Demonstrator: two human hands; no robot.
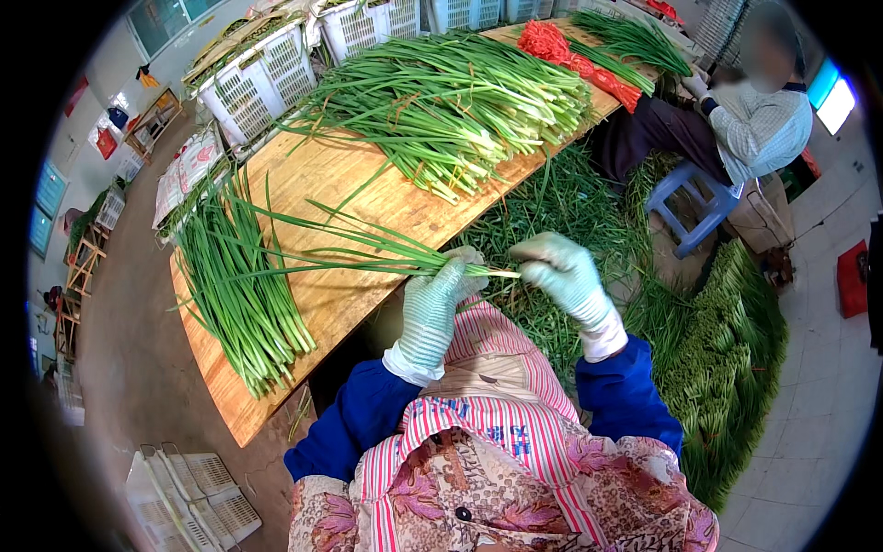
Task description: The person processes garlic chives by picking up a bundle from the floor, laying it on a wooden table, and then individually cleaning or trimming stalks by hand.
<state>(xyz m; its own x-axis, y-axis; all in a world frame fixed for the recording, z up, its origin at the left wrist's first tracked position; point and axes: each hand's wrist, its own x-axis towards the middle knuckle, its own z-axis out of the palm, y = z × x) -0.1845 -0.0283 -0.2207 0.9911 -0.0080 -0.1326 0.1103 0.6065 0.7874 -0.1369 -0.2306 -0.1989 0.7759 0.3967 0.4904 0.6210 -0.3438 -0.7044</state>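
My left hand [434,303], in a pale green-striped glove, is closed around a few long green leafy stalks [386,250], likely garlic chives. Their leaves point left over the wooden table [331,297] and their pale ends point right. Close to those ends is my right hand [566,276], gloved alike and slightly blurred, its fingers bent; whether it pinches anything cannot be told. A smaller pile of stalks [241,290] lies on the table's left end. The large pile [455,103] covers the far part, with a bunch of red ties [579,65] beside it.
White plastic crates [259,83] stand behind the table. At the upper right a co-worker [752,124] sits near a blue stool [697,200], holding green stalks. Loose leaves [552,207] cover the floor below, and bundled greens [717,372] stand at right. Another crate [193,500] lies lower left.
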